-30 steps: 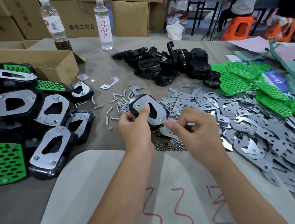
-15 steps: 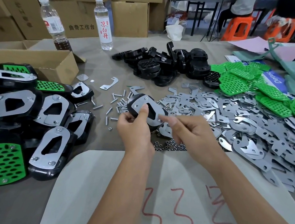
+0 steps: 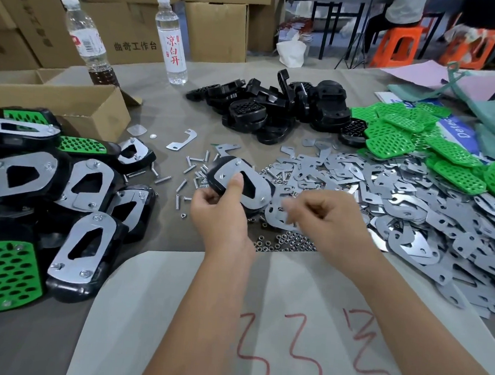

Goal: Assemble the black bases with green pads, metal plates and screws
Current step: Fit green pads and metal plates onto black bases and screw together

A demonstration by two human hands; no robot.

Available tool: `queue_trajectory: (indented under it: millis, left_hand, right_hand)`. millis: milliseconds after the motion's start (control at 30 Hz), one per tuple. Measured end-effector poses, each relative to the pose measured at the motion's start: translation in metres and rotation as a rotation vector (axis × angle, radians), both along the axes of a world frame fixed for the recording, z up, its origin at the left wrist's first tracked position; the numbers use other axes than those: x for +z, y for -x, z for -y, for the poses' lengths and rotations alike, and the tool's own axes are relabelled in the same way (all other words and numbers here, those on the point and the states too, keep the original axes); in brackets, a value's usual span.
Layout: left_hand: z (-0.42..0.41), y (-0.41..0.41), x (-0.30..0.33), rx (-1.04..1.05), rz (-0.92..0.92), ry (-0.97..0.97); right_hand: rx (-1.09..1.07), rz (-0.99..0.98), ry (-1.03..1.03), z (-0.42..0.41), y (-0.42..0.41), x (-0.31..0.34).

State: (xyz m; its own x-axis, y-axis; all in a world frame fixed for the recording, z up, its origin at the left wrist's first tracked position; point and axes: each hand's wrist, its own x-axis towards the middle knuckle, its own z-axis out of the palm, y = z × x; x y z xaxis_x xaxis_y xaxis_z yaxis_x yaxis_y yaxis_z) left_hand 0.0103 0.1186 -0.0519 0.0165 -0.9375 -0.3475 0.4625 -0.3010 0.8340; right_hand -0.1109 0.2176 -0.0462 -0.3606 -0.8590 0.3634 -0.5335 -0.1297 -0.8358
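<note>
Left hand grips black oval plastic base, thumb pressing silver cut-out metal plate seated on it, frame centre. Right hand blurred, fingers curled; contents cannot be told. Step in hand, judged: fastening plate on base. Next move calls for 1 small steel nut from nut pile below hands, threaded onto screw tip. Versus 0.5 s ago: right hand withdrawn from plate edge, lowered toward nuts; left hand grip unchanged. Loose steel screws left of base.

The right hand has drawn back from the base, fingers now loosely curled.
</note>
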Motion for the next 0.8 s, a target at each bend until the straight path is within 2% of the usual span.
queue_trajectory:
  millis: [67, 133, 200, 333, 400, 533, 600, 700, 800]
  left_hand:
    - [0.006, -0.005, 0.002, 0.031, 0.009, 0.017]
    - [0.011, -0.011, 0.004, 0.059, 0.021, 0.033]
    - [0.014, -0.014, 0.006, 0.063, 0.031, 0.033]
    - [0.015, -0.016, 0.008, -0.019, 0.042, 0.029]
    - [0.015, -0.016, 0.009, -0.086, 0.066, 0.034]
    - [0.011, -0.016, 0.013, -0.238, 0.161, 0.095]
    - [0.008, -0.017, 0.015, -0.345, 0.219, 0.152]
    - [0.004, -0.017, 0.017, -0.526, 0.273, 0.257]
    - [-0.001, -0.017, 0.018, -0.682, 0.321, 0.338]
  right_hand:
    - [0.057, -0.298, -0.090, 0.004, -0.006, 0.000]
    - [0.111, -0.481, -0.239, 0.008, -0.013, 0.000]
    - [0.095, -0.496, -0.335, 0.010, -0.015, 0.003]
    - [0.072, -0.478, -0.356, 0.010, -0.017, 0.003]
    - [0.037, -0.360, -0.261, 0.008, -0.016, 0.002]
    - [-0.079, 0.103, 0.016, 0.005, -0.005, 0.005]
    - [-0.093, 0.262, 0.124, 0.003, 0.001, 0.008]
    - [-0.097, 0.388, 0.197, 0.002, 0.006, 0.008]
    - [-0.125, 0.345, 0.159, 0.002, 0.007, 0.007]
